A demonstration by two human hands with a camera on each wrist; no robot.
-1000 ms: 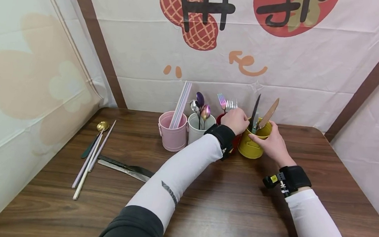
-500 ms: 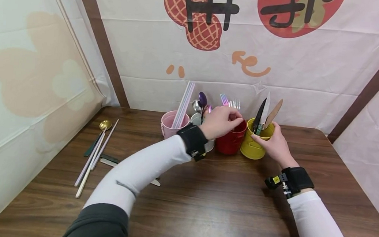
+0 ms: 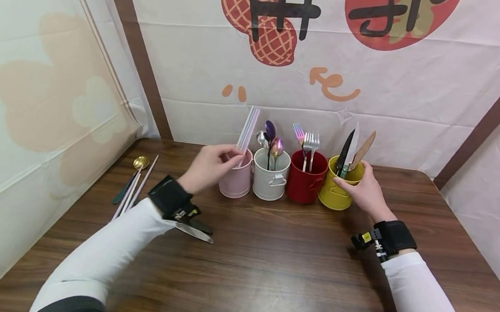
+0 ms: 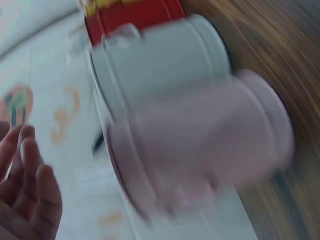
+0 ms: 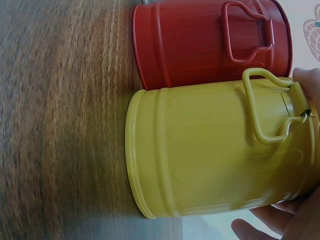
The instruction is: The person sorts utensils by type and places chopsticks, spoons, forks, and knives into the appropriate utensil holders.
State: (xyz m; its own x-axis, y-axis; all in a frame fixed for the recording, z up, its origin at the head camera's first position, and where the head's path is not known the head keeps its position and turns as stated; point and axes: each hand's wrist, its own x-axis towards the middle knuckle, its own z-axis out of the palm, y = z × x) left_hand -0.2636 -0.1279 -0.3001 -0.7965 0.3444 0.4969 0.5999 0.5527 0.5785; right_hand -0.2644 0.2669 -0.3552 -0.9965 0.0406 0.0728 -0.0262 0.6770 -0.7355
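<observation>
My left hand (image 3: 212, 167) hovers at the left side of the pink bucket (image 3: 235, 181), its fingers loosely bent in front of the chopsticks (image 3: 249, 127) standing there. In the blurred left wrist view, nothing lies between the left hand's fingers (image 4: 30, 175). My right hand (image 3: 366, 192) grips the rim of the yellow bucket (image 3: 334, 195) from the right. Several knives (image 3: 350, 148) stand blade up in that bucket. The right wrist view shows the yellow bucket's side and handle (image 5: 260, 110), with part of the hand around its top.
Between them stand a white bucket (image 3: 269, 189) with spoons (image 3: 270, 131) and a red bucket (image 3: 304, 189) with forks (image 3: 311, 141). On the wooden table's left lie loose chopsticks (image 3: 146, 177), a gold spoon (image 3: 141, 162) and knives (image 3: 194, 233), partly behind my left arm. A printed cloth (image 3: 185, 79) hangs behind.
My left hand has moved left from the yellow bucket, past the red and white ones, to the pink one. The right hand keeps its hold on the yellow bucket.
</observation>
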